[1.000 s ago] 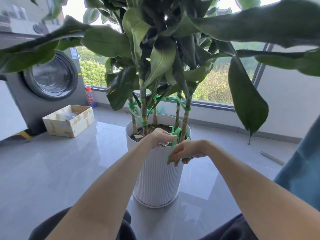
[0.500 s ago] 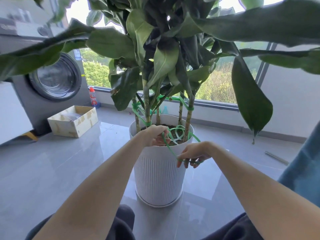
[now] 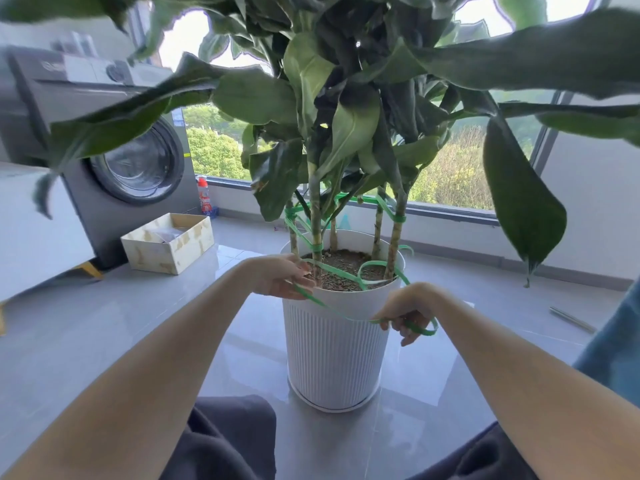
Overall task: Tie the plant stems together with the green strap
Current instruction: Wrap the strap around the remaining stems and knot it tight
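Left hand (image 3: 282, 278) and right hand (image 3: 410, 306) are clamped on the flat green plastic strap (image 3: 330, 309) stretched between them. Beyond them, slender pale plant stems (image 3: 315, 216) are already bound higher up, and a lower tie is judged unfinished.

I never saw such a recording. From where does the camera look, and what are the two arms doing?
There is no machine: a person wears one wide-angle camera on the head, looking down at their own bare arms. The left hand and the right hand each pinch a thin green plastic strap, stretched between them before a white ribbed round pot on the glossy grey floor. More green strap already circles the thin plant stems. Behind stand a grey washing machine and an open pale box.
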A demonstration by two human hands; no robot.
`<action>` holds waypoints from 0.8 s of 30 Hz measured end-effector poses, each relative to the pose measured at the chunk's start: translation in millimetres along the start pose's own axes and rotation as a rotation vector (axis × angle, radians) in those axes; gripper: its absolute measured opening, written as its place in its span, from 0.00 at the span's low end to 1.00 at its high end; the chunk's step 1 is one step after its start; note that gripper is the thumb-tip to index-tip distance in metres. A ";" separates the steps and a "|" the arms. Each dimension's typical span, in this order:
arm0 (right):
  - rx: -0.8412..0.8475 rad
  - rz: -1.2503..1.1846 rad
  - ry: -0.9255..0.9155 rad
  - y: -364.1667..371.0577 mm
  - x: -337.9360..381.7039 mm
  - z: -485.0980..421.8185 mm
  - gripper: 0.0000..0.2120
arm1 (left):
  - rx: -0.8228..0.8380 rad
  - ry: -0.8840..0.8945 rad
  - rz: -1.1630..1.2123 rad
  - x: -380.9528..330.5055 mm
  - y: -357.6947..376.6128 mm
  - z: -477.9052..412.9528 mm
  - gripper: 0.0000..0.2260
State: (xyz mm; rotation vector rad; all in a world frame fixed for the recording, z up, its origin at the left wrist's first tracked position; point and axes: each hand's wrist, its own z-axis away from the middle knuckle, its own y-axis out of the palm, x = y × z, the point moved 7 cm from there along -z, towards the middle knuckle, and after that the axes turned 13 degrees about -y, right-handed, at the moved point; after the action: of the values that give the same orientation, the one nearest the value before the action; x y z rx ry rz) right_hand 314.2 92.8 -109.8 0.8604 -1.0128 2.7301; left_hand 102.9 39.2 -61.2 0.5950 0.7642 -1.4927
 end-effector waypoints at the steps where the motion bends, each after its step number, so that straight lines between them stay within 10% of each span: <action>1: 0.044 -0.046 0.015 4.9 1.1 0.9 0.12 | -0.032 0.011 0.046 1.3 -8.4 0.5 0.07; 9: 0.109 0.134 -0.100 17.3 22.3 -4.3 0.11 | -0.197 0.065 0.418 2.3 -50.6 2.6 0.12; 24: -0.023 0.425 -0.031 3.2 11.8 -1.3 0.17 | -0.772 0.271 -0.110 -4.7 -82.4 13.5 0.14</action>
State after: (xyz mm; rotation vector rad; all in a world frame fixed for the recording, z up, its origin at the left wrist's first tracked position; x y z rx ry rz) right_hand 302.8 90.0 -106.0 0.7583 -1.3694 3.0426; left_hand 22.4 30.7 -40.0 0.1623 1.5020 -1.0945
